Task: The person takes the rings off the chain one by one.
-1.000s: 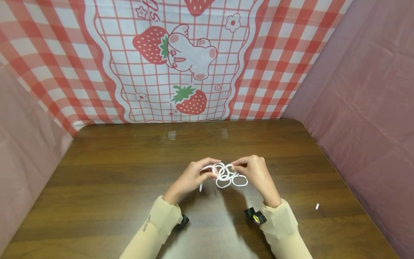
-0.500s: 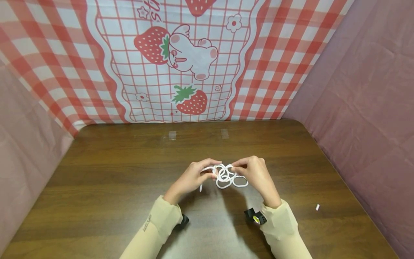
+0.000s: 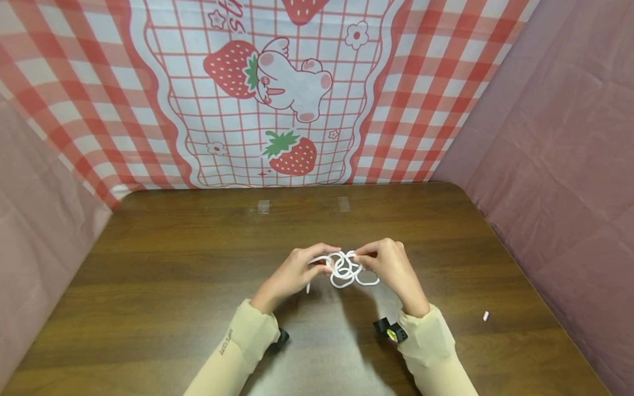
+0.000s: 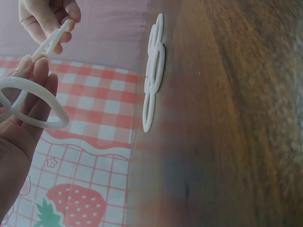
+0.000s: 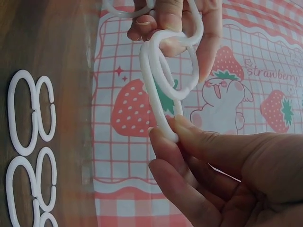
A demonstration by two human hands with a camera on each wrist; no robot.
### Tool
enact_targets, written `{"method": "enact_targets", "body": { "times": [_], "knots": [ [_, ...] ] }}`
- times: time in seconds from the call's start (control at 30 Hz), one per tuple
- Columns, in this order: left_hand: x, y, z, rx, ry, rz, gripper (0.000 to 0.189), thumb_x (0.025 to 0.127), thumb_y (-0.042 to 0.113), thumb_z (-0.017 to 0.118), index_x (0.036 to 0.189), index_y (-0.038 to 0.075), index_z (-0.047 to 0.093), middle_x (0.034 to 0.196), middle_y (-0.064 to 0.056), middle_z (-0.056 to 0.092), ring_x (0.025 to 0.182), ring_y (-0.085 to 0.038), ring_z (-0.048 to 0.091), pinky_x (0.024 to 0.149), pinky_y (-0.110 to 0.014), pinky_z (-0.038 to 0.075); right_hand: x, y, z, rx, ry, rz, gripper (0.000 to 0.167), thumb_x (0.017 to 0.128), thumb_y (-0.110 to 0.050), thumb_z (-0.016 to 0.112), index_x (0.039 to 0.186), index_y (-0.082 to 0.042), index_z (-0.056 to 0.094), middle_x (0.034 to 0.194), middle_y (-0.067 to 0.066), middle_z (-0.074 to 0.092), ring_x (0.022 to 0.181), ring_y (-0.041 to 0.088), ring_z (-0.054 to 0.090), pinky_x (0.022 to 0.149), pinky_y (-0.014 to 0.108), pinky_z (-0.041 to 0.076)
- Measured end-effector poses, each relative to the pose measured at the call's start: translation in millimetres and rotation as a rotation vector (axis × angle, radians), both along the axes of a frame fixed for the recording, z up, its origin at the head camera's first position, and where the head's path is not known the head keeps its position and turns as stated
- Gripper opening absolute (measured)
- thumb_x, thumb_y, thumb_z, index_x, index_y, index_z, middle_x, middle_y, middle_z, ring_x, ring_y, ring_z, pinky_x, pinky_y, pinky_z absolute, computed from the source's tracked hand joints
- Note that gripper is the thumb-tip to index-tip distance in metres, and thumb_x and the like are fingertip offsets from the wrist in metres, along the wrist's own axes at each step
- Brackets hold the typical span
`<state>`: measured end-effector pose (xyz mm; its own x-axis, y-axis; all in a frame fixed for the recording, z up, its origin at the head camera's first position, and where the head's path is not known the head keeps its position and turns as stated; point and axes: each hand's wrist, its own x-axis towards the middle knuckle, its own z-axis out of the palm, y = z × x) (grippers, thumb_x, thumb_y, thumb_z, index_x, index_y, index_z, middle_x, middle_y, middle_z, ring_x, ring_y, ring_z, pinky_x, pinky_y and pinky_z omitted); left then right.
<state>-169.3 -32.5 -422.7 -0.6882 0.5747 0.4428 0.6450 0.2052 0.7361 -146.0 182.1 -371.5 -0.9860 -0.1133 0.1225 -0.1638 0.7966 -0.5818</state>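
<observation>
In the head view, my left hand [image 3: 292,272] and right hand [image 3: 391,261] face each other over the table's middle, linked white plastic oval rings stretched between them. The right wrist view shows my right thumb and forefinger pinching the lower end of one oval ring [image 5: 149,90]. Through it passes a second ring [image 5: 158,40], which my left thumb and fingers [image 5: 168,19] grip at its upper end. Another white ring [image 4: 45,94] hangs over the left hand in the left wrist view. Below the hands, several gapped oval rings [image 5: 10,109] lie flat on the wood, partly overlapping.
A small white piece [image 3: 486,315] lies on the brown wooden table [image 3: 163,275] at the right. Two clear tape strips [image 3: 263,207] stick near the back edge. A red checked cloth [image 3: 406,110] hangs behind, with pink cloth [image 3: 559,137] at the sides.
Both hands keep their grip on the linked rings. My left fingertips have edged very slightly right, toward the right hand; the rings on the table stay put.
</observation>
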Motion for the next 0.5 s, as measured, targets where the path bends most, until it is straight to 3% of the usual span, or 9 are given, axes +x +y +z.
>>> {"method": "enact_targets", "body": {
  "times": [0.17, 0.3, 0.5],
  "knots": [
    [-0.9, -1.2, -0.5, 0.023, -0.045, 0.016, 0.038, 0.083, 0.009, 0.072, 0.119, 0.003, 0.064, 0.115, -0.014, 0.07, 0.098, -0.023, 0.068, 0.089, -0.037, 0.058, -0.8, -0.9, 0.3, -0.008, -0.012, -0.013, 0.009, 0.08, -0.014, 0.078, 0.088, -0.009, 0.079, 0.075, 0.004, 0.075, 0.065, 0.008, 0.062, 0.059, 0.024, 0.048],
    [-1.1, -0.9, -1.9, 0.058, -0.124, 0.027, 0.038, 0.084, 0.006, 0.071, 0.121, 0.001, 0.063, 0.118, -0.017, 0.068, 0.099, -0.022, 0.067, 0.087, -0.032, 0.058, -1.4, 0.0, 0.1, -0.013, -0.007, -0.021, 0.009, 0.08, -0.015, 0.079, 0.087, -0.01, 0.08, 0.079, 0.004, 0.076, 0.069, 0.011, 0.063, 0.061, 0.024, 0.048],
    [-0.3, 0.1, -0.9, 0.141, -0.228, 0.026, 0.037, 0.085, -0.003, 0.068, 0.121, -0.004, 0.061, 0.115, -0.024, 0.066, 0.093, -0.023, 0.066, 0.084, -0.033, 0.06, -3.2, 4.2, 1.7, -0.014, 0.014, -0.05, 0.008, 0.079, -0.015, 0.079, 0.086, -0.012, 0.08, 0.079, 0.004, 0.076, 0.072, 0.014, 0.064, 0.062, 0.025, 0.048]
  ]
}}
